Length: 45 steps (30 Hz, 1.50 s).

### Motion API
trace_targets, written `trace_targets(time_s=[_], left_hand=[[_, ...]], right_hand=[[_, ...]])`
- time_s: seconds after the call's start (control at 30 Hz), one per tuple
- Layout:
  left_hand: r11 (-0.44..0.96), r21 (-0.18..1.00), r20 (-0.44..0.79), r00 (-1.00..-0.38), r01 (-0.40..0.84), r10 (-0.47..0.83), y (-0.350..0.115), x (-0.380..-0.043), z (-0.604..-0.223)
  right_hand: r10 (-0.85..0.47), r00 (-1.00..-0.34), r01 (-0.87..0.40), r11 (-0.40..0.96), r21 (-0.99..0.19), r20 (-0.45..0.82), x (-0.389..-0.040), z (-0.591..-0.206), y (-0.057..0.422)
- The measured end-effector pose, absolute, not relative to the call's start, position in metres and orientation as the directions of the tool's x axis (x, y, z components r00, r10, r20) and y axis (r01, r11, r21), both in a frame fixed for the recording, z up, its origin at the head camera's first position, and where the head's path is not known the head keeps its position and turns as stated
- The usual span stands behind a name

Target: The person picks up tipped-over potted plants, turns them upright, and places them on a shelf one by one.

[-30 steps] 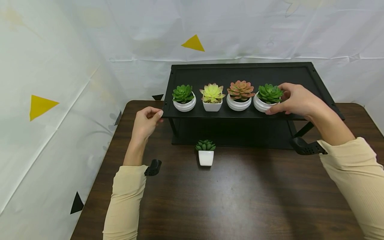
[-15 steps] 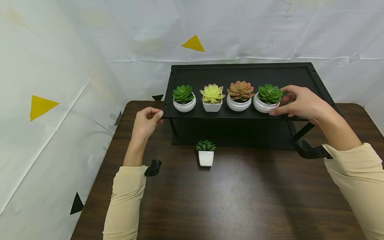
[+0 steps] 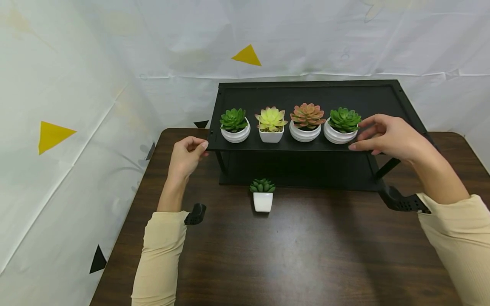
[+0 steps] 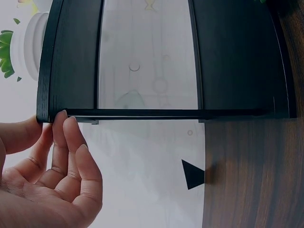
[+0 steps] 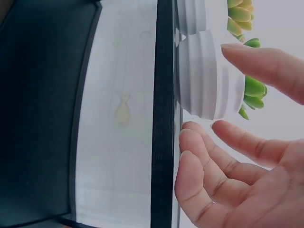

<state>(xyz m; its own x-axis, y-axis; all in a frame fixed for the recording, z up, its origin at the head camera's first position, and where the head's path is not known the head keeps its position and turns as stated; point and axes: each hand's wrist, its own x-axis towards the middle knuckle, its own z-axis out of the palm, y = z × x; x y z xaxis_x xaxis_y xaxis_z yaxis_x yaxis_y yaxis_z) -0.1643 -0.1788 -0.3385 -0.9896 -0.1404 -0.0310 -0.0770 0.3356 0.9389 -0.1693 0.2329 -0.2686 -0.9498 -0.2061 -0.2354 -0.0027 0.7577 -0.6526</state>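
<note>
A black two-tier shelf [image 3: 306,91] stands on the table. Along its upper front edge sit a green succulent [image 3: 234,125], a yellow-green succulent [image 3: 271,124], an orange-pink succulent [image 3: 307,122] and another green succulent [image 3: 342,125], all in white pots. My left hand [image 3: 185,156] pinches the front left corner of the top board between thumb and fingers, as the left wrist view confirms. Beside the rightmost pot [image 5: 199,76] my right hand [image 3: 394,138] has its thumb and fingers spread, holding nothing; in the right wrist view the fingers lie just off the pot.
A small dark green succulent in a square white pot [image 3: 263,200] is on the brown wooden table [image 3: 306,255], in front of the shelf's lower board [image 3: 298,168]. White sheeting [image 3: 325,42] with yellow and black triangles hangs behind and to the left.
My right hand has come off the rightmost succulent pot and shifted slightly right and toward me, fingers parting from it. The left hand and all the pots stay in place.
</note>
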Motion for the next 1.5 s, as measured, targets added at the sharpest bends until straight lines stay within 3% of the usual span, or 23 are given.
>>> trace_targets(time_s=[0.8, 1.5], left_hand=[[0.331, 0.941, -0.028, -0.989, -0.074, -0.143, -0.178, -0.164, -0.338], [0.326, 0.944, -0.012, -0.99, -0.058, -0.14, -0.178, -0.164, -0.338]], right_hand=[[-0.213, -0.952, -0.003, 0.725, -0.688, -0.22, -0.147, -0.275, 0.233], [-0.376, -0.896, -0.062, 0.63, -0.774, -0.235, -0.133, -0.297, 0.209]])
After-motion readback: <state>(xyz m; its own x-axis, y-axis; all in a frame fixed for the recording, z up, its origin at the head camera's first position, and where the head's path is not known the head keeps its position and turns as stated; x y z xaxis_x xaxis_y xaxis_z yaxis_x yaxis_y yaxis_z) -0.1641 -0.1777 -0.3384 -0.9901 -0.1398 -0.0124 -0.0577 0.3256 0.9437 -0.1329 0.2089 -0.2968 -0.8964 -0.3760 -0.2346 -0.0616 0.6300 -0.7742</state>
